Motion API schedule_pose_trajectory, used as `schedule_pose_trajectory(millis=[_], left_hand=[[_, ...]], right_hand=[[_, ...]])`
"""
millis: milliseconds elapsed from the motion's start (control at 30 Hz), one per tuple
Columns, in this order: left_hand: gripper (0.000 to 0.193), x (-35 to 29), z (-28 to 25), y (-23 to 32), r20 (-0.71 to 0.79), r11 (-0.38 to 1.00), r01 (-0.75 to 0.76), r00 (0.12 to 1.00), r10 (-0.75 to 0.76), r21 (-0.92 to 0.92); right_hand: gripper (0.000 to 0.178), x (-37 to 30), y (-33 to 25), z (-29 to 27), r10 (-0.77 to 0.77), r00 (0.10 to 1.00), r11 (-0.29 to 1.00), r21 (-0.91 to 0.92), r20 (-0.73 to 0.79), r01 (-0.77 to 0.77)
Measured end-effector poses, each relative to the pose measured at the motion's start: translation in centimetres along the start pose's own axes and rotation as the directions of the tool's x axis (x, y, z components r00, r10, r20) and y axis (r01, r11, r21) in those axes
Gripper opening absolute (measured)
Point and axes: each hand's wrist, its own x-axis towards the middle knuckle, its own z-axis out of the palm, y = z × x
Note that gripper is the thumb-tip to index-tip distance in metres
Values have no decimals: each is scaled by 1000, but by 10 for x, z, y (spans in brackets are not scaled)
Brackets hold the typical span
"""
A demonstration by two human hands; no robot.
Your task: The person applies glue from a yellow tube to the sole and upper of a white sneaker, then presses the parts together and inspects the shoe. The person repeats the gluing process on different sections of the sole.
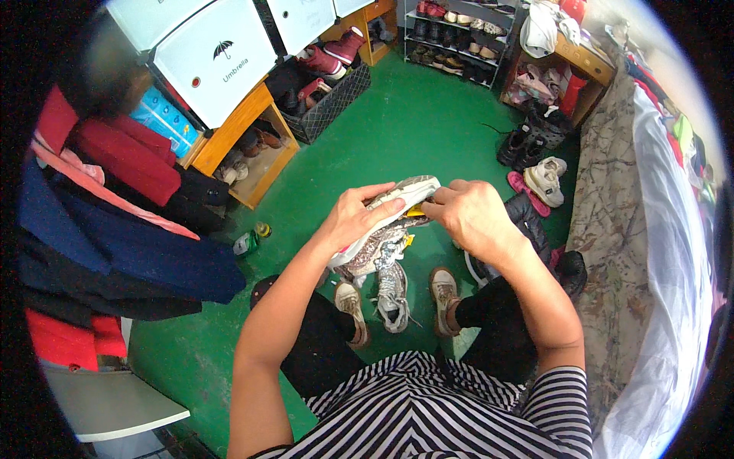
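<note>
Two bare hands in play just beyond your striped shirt [413, 413]: your left hand [353, 219] is clamped around a pale shoe [419, 186], up above the green floor [382, 118], while your right hand [472, 218] bunches its fingers at the shoe's right end, though you can't tell whether they grip anything. Below, a grey laced shoe [392, 291] sits between your own worn shoes [349, 301]. Out left, a green bottle [246, 243]; out right, white shoes [545, 182] next to pink slippers [529, 195]. Farther on, a dark crate [336, 105] holds red shoes, and at the back stands a loaded shoe rack [459, 41].
</note>
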Motion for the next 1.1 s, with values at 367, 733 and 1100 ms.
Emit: schedule_pose_trajectory(millis=[367, 733, 1100], left_hand=[[74, 1, -3, -5, -44, 999, -23, 999, 24, 26], [74, -3, -7, 8, -25, 999, -13, 1000, 14, 50], [66, 2, 2, -4, -154, 996, -92, 984, 94, 17]], right_hand=[[15, -2, 4, -7, 7, 1000, 1000, -16, 4, -7], [9, -3, 4, -4, 26, 1000, 1000, 16, 2, -26], [25, 3, 28, 10, 316, 886, 616, 637, 338, -463]])
